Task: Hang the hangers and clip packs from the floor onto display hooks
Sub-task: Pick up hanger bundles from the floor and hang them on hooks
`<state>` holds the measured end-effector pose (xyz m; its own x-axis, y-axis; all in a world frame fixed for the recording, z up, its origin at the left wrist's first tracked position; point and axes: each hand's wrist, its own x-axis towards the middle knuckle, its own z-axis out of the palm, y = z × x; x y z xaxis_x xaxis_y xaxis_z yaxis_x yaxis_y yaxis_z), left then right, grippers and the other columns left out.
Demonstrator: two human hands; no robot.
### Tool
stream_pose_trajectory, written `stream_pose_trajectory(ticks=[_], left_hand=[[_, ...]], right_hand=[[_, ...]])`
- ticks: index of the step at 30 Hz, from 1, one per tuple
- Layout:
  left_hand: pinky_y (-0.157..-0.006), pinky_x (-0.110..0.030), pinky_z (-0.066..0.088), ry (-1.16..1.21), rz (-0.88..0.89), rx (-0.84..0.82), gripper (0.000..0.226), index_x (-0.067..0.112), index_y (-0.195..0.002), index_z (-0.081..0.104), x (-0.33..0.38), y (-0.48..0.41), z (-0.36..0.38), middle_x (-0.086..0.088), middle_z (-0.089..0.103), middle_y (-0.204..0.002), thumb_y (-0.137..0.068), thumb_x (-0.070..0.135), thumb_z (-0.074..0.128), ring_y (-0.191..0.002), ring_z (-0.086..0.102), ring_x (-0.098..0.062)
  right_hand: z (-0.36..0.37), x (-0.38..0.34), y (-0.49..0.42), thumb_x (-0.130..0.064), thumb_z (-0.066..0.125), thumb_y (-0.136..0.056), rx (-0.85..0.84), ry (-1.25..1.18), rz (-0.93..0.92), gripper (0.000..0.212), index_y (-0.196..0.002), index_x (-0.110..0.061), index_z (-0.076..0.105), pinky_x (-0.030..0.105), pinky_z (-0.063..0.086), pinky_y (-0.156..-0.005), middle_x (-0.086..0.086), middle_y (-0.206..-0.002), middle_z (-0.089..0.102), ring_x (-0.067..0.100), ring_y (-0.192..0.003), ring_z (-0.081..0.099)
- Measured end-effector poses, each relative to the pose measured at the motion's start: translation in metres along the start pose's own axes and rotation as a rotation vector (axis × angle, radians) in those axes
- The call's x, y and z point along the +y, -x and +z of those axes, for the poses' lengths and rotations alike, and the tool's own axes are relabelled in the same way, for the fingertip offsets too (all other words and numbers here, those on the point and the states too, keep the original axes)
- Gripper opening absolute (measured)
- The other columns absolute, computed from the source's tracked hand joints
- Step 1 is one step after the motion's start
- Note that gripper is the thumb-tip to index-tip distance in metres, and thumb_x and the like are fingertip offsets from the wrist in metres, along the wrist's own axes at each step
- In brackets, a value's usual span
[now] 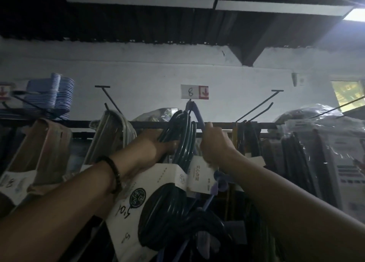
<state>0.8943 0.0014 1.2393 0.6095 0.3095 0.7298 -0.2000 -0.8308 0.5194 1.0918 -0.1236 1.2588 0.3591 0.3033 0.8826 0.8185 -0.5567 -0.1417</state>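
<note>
Dark green hangers (184, 141) are gripped at their necks by the left hand (156, 146), and the purple hanger (198, 113) right beside is clutched in the right hand (215, 146).

Dim household-goods shop, seen at its hanger display

Wire display hooks (256, 109) jut from a dark rail (221, 125) along a white wall (148, 64), and a price tag (194, 92) marked "8" with a red arrow sits above the rail's middle. Hanger packs (185, 135) crowd the hooks, one cardboard sleeve (126, 202) bearing handwritten figures. Plastic-wrapped stock (320, 143) fills the rail's right end and blue hangers (59, 91) its left.
</note>
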Motion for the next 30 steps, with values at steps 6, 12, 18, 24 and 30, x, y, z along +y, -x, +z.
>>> stream_pose_trajectory(ticks=[6,12,18,24,30], left_hand=[[-0.076,-0.037,0.058,-0.091,-0.101,0.059,0.027,0.026,-0.089,0.078,-0.002,0.004,-0.007,0.014,0.080,-0.077,-0.101,0.047,0.068,-0.067,0.077,-0.008],[-0.068,-0.032,0.048,-0.186,-0.157,0.062,0.037,0.014,-0.086,0.078,0.004,0.007,-0.003,0.008,0.079,-0.070,-0.105,0.043,0.064,-0.062,0.073,-0.008],[-0.060,-0.025,0.054,-0.129,-0.103,0.082,0.029,0.016,-0.093,0.075,0.011,0.001,0.021,0.007,0.078,-0.069,-0.108,0.036,0.059,-0.060,0.073,-0.005],[-0.060,-0.038,0.051,-0.097,0.013,0.125,0.030,0.011,-0.088,0.068,0.046,-0.003,0.084,-0.011,0.070,-0.075,-0.109,0.026,0.051,-0.067,0.067,-0.023],[-0.084,-0.042,0.052,0.007,0.076,0.236,0.046,0.003,-0.114,0.061,0.110,-0.022,0.147,-0.016,0.069,-0.108,-0.111,0.046,0.044,-0.103,0.067,-0.039]], right_hand=[[0.048,0.006,-0.022,-0.013,0.073,-0.092,-0.280,0.167,-0.023,0.051,-0.135,0.001,0.051,0.027,0.056,-0.073,0.014,-0.114,0.055,0.014,-0.074,0.055],[0.039,0.008,-0.040,-0.018,0.066,-0.099,-0.542,0.200,-0.022,0.042,-0.138,-0.004,0.058,0.034,0.057,-0.082,0.012,-0.125,0.066,0.020,-0.092,0.065],[-0.047,0.017,-0.026,-0.063,0.032,-0.106,-0.510,-0.328,0.066,0.066,-0.114,-0.010,0.070,0.035,0.060,-0.060,0.012,-0.088,0.080,0.028,-0.074,0.077],[-0.156,0.051,0.024,-0.080,0.053,-0.089,-0.799,-0.672,0.045,0.081,-0.118,-0.007,0.072,0.052,0.063,-0.076,0.027,-0.105,0.076,0.048,-0.093,0.076],[-0.176,0.081,0.070,-0.032,0.066,-0.098,-0.502,-0.427,0.089,0.027,-0.097,-0.007,0.075,0.037,0.064,-0.062,0.009,-0.083,0.080,0.028,-0.073,0.079]])
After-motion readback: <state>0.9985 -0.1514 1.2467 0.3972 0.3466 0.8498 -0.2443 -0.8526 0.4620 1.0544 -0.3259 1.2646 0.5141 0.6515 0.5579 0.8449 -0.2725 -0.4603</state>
